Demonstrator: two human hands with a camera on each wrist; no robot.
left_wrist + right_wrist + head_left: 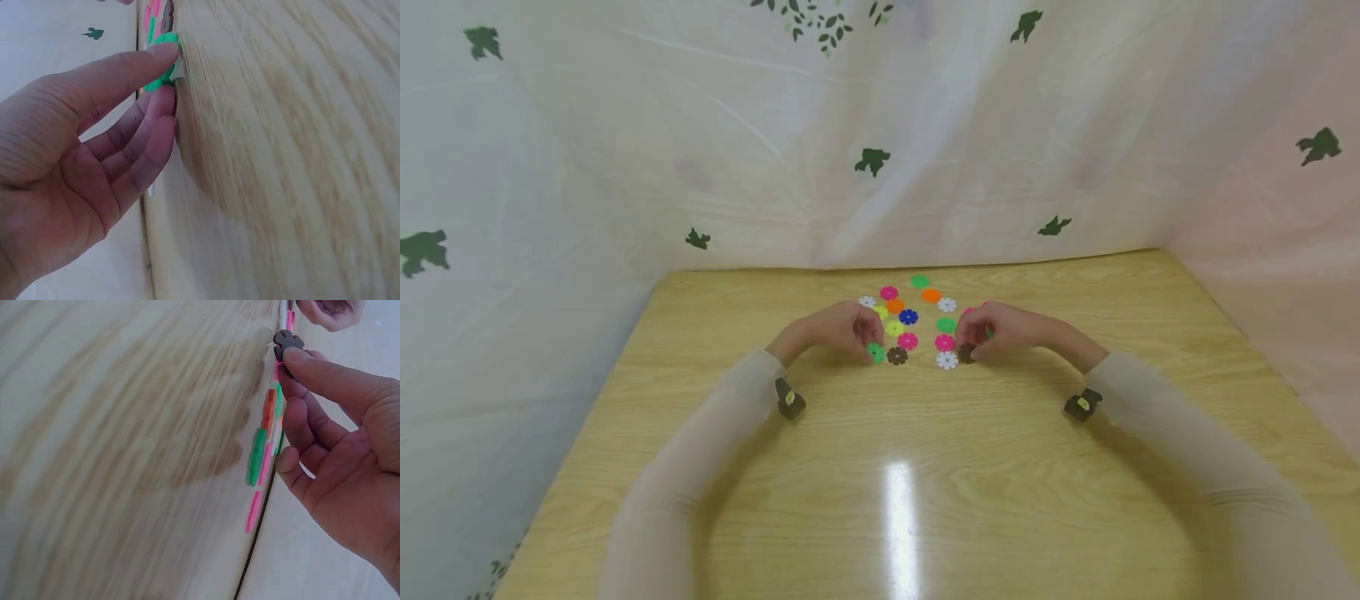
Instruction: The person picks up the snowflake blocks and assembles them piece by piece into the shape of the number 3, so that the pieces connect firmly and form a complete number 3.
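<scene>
In the head view my left hand point(844, 327) pinches a green notched plastic disc point(876, 354) between thumb and fingertips. The left wrist view has this green disc point(164, 45) tilted up just at the tabletop. My right hand point(1006, 325) holds a dark brown notched disc point(966, 354) by its edge; in the right wrist view that brown disc point(287, 342) stands raised between thumb and forefinger. Between the hands lie another brown disc point(897, 356), a white disc point(947, 361), and two pink ones, a left pink disc point(907, 341) and a right pink disc point(944, 342).
More flat discs spread toward the back of the wooden table point(880, 433), among them a blue disc point(908, 317), an orange disc point(931, 296) and a green disc point(920, 282). A pale cloth point(760, 167) with green bird prints hangs behind and beside the table.
</scene>
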